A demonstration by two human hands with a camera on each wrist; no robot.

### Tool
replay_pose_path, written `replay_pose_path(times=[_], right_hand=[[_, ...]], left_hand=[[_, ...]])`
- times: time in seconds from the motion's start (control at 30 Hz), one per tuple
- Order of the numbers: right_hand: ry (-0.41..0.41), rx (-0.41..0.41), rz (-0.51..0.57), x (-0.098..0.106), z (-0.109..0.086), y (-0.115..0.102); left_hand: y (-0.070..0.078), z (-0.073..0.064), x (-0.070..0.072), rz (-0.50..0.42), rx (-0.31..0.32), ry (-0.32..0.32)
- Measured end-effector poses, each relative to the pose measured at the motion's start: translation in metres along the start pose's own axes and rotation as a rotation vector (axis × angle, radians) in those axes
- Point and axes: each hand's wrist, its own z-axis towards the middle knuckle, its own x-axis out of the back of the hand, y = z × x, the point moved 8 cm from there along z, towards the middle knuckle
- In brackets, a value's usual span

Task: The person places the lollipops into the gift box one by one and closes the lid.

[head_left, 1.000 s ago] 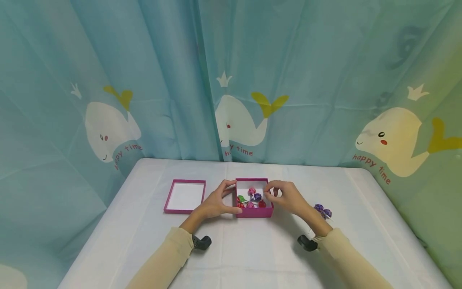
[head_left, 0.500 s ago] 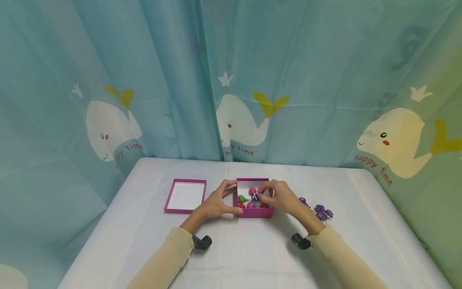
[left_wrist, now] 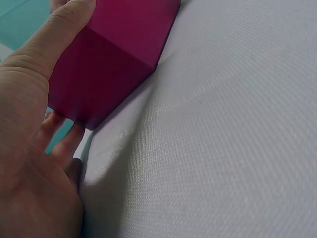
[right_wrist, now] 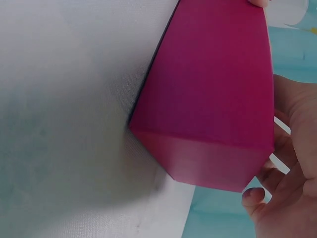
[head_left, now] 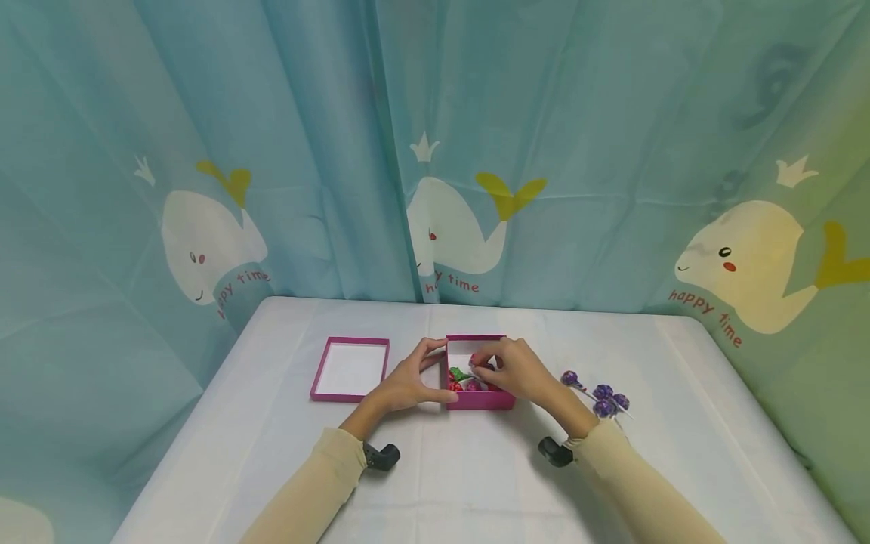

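In the head view, gripping the left side of the open box (head_left: 479,400) with the left hand (head_left: 402,384) — setting the thumb at the near corner and the fingers at the far one. Holding the right hand (head_left: 516,370) over the box's inside, bending the fingers toward the thumb beside a pink lollipop (head_left: 473,361); unable to tell whether pinching it. Seeing a green lollipop (head_left: 458,372) and a red lollipop (head_left: 455,387) lying inside. Showing the lid (head_left: 353,369) lying on the tabletop (head_left: 442,483), left of the box, and purple lollipops (head_left: 604,408) lying there on the right.

In the left wrist view, pressing the left thumb on the box's corner, placing other fingers, apart, at its far edge.

In the right wrist view, facing the box's outer walls — curving the right hand's fingers behind the rim, hiding their tips partly, and showing the left thumb's tip at the top edge.
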Motion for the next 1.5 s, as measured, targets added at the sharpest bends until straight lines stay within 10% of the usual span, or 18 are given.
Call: replay_pose_path(times=[0.67,1.5], right_hand=[[0.204,0.043,0.058,0.047,-0.039,0.024],[0.072,-0.163,-0.008,0.075,-0.103,0.111]], left_hand=[[-0.001,-0.001,0.000,-0.004,0.021,0.006],[-0.001,0.000,-0.001,0.001,0.009,0.008]])
